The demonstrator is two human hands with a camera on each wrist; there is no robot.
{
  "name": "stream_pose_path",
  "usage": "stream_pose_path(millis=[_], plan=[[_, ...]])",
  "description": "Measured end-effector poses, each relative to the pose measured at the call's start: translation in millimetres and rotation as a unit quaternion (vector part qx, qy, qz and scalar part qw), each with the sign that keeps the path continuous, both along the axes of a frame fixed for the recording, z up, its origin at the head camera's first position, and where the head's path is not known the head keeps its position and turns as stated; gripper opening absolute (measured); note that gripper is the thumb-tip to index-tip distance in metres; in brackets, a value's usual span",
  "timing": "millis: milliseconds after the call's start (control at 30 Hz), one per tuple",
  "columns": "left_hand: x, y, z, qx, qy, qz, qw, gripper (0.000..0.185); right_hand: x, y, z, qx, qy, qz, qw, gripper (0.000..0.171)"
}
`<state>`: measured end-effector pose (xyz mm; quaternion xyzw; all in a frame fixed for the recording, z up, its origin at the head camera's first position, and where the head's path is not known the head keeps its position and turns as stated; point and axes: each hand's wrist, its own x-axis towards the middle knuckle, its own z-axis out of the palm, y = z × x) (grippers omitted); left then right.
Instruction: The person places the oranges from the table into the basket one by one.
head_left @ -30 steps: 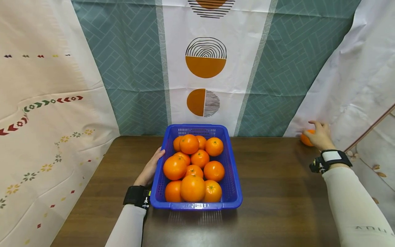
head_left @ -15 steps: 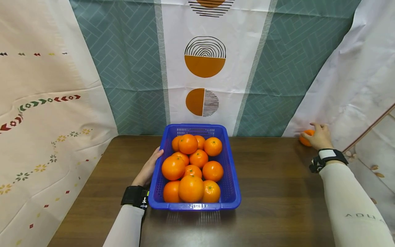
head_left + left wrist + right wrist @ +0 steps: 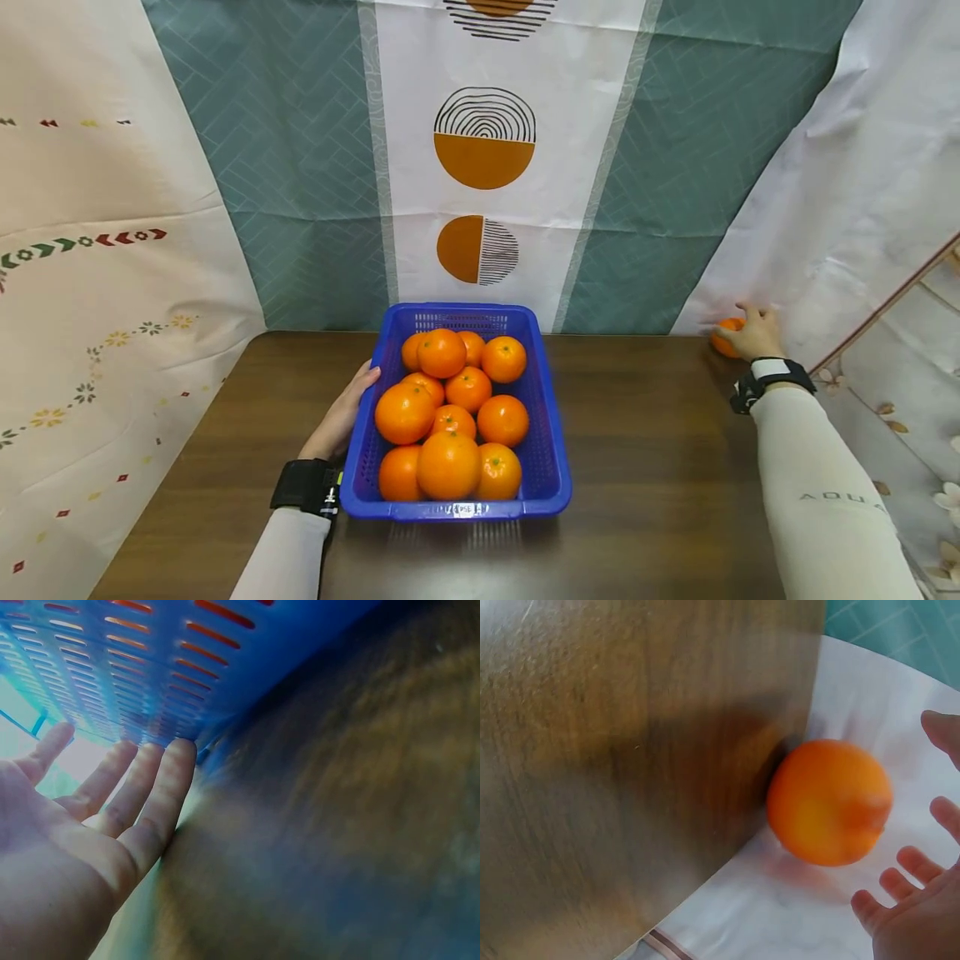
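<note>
Reaching farther than a second ago, the open right hand (image 3: 752, 332) hovers over one loose orange (image 3: 724, 337) right of the blue basket (image 3: 552, 467) of eleven, its side still touched by the flat left hand (image 3: 339, 415).

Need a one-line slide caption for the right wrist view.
Right hand, fingers spread, hovers just short of a lone orange resting at the wooden table edge against white cloth.

A bright blue slotted basket (image 3: 551, 467) is filled with orange fruits (image 3: 448, 462), and a further orange (image 3: 829, 801) is seen against white cloth (image 3: 862, 208). The table (image 3: 652, 467) is dark brown wood-grain. Teal herringbone panels (image 3: 300, 167) are flanked by a white strip (image 3: 483, 50) printed with orange-and-black half-circles.
</note>
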<state>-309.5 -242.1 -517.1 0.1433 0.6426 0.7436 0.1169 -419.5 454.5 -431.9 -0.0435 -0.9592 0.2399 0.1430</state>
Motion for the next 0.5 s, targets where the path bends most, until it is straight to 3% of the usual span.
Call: stream_pose_path(millis=[267, 500], plan=[[2.1, -2.4, 2.8, 0.005, -0.003, -0.01, 0.9999, 0.061, -6.1, -1.8, -6.8, 0.011, -0.02, -0.011, 1.0, 0.073], [1.2, -2.8, 1.0, 0.004, 0.001, -0.004, 1.0, 0.061, -6.8, 2.1, -12.1, 0.034, -0.014, 0.012, 0.999, 0.07]])
